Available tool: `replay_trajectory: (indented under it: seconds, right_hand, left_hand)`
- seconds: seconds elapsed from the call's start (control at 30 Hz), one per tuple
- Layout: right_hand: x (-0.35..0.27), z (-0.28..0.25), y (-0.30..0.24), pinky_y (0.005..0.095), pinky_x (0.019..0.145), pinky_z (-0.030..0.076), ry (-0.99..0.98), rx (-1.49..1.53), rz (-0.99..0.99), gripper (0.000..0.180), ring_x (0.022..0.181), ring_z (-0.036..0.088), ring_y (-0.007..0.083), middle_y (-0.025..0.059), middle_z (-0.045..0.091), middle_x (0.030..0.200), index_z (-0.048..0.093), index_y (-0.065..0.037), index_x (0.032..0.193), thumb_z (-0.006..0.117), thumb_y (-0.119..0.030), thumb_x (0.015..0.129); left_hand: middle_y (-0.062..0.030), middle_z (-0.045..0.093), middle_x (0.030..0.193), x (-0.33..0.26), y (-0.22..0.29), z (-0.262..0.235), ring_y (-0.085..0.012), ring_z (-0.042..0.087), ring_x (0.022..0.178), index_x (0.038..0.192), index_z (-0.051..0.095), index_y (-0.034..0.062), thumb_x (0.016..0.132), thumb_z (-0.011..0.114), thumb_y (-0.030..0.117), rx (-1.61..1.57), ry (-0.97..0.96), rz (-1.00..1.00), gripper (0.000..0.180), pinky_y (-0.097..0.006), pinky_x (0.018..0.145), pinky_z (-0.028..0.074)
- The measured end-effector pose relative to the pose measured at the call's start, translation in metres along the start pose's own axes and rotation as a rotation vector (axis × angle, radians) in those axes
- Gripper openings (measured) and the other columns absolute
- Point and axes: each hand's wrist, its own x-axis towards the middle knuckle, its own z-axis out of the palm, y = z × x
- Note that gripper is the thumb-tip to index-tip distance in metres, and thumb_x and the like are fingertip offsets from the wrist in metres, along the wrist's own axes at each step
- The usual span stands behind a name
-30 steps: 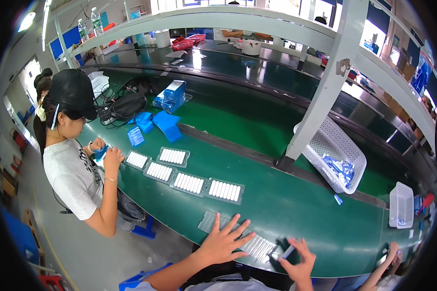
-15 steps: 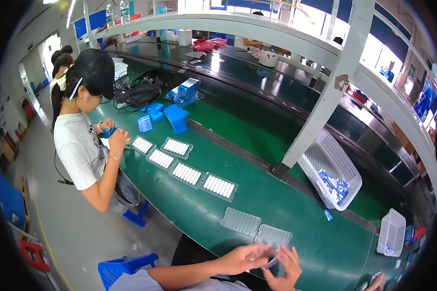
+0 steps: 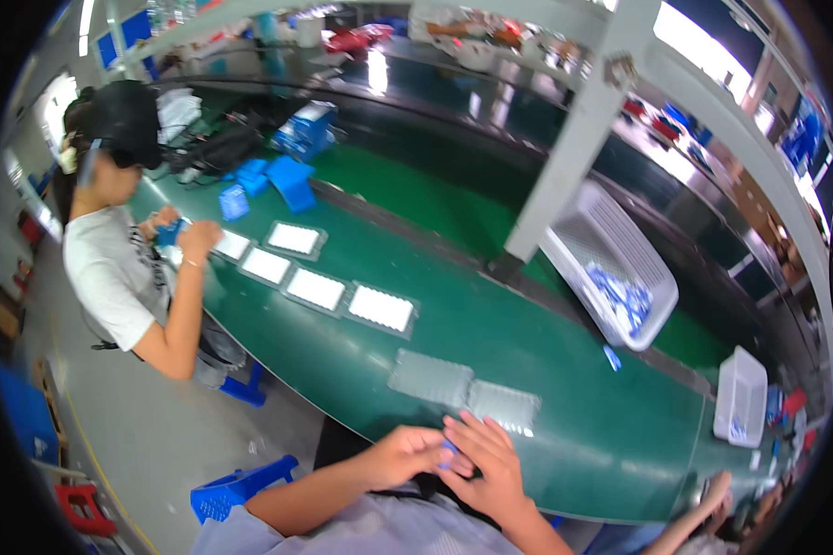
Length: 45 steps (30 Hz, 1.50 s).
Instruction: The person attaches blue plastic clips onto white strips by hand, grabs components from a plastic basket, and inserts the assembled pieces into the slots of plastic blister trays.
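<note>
Close to the table's near edge, my left hand and my right hand meet around a small blue-purple piece. Its kind is unclear, since fingers cover most of it and the picture is blurred. The left thumb and fingers pinch it; the right thumb lies against it with the fingers bent over. Just beyond my hands lie two clear plastic trays side by side, the right one nearer my fingers and the left one next to it. Neither hand touches them.
Several clear trays of white sticks lie farther left, by a co-worker in a black cap handling something blue. A white basket with blue-white packets leans beside a post. Another basket and a co-worker's arm are at right.
The whole scene has shifted left and up as my head turned. My hands have come closer together around the small piece and sit nearer my body.
</note>
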Motion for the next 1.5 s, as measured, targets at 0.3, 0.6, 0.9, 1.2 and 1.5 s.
replay_trajectory:
  seconds: [0.3, 0.6, 0.9, 1.2, 1.5]
  right_hand:
    - [-0.001, -0.033, 0.020, 0.0425, 0.100, 0.050, -0.002, 0.384, 0.211, 0.043, 0.111, 0.069, 0.0306, 0.0142, 0.072, 0.118, 0.067, -0.003, 0.121, 0.079, -0.010, 0.081]
    - [0.011, -0.039, 0.025, 0.0304, 0.073, 0.053, -0.105, 0.524, 0.289, 0.023, 0.080, 0.065, 0.0181, 0.0074, 0.069, 0.089, 0.074, -0.006, 0.105, 0.079, -0.007, 0.082]
    - [0.028, -0.051, 0.069, 0.0230, 0.054, 0.049, 0.016, 0.999, 0.644, 0.004, 0.061, 0.064, 0.0096, 0.0068, 0.071, 0.074, 0.071, 0.002, 0.088, 0.071, -0.001, 0.091]
    - [0.068, -0.041, 0.101, 0.0342, 0.060, 0.051, -0.423, 0.170, 0.343, 0.022, 0.064, 0.068, 0.0169, 0.0068, 0.070, 0.073, 0.072, -0.004, 0.097, 0.077, -0.015, 0.079]
    - [0.077, -0.048, 0.105, 0.0330, 0.057, 0.048, -0.343, 0.159, 0.384, 0.047, 0.060, 0.062, 0.0166, 0.0055, 0.060, 0.064, 0.064, -0.002, 0.117, 0.082, -0.013, 0.075]
  left_hand:
    - [-0.0266, 0.064, 0.128, 0.001, 0.008, 0.004, -0.0342, 0.067, 0.114, 0.135, 0.058, -0.0015, 0.103, 0.058, 0.013, -0.327, 0.091, -0.101, 0.035, -0.049, 0.102, 0.054]
    - [-0.0197, 0.060, 0.136, 0.005, -0.001, 0.009, -0.0328, 0.066, 0.117, 0.136, 0.057, -0.0037, 0.103, 0.058, 0.014, -0.335, -0.040, -0.223, 0.037, -0.048, 0.105, 0.052]
    - [-0.0190, 0.067, 0.126, 0.002, -0.007, -0.004, -0.0283, 0.073, 0.103, 0.138, 0.055, -0.0026, 0.102, 0.060, 0.013, -0.360, 0.152, -0.230, 0.039, -0.045, 0.095, 0.058]
    - [-0.0145, 0.068, 0.123, 0.009, -0.006, -0.004, -0.0250, 0.073, 0.100, 0.138, 0.054, 0.0002, 0.103, 0.059, 0.014, -0.457, 0.213, -0.201, 0.038, -0.043, 0.094, 0.058]
    - [-0.0149, 0.068, 0.125, 0.009, -0.006, -0.002, -0.0273, 0.071, 0.104, 0.138, 0.055, 0.0012, 0.103, 0.057, 0.013, -0.442, 0.266, -0.221, 0.037, -0.044, 0.095, 0.057]
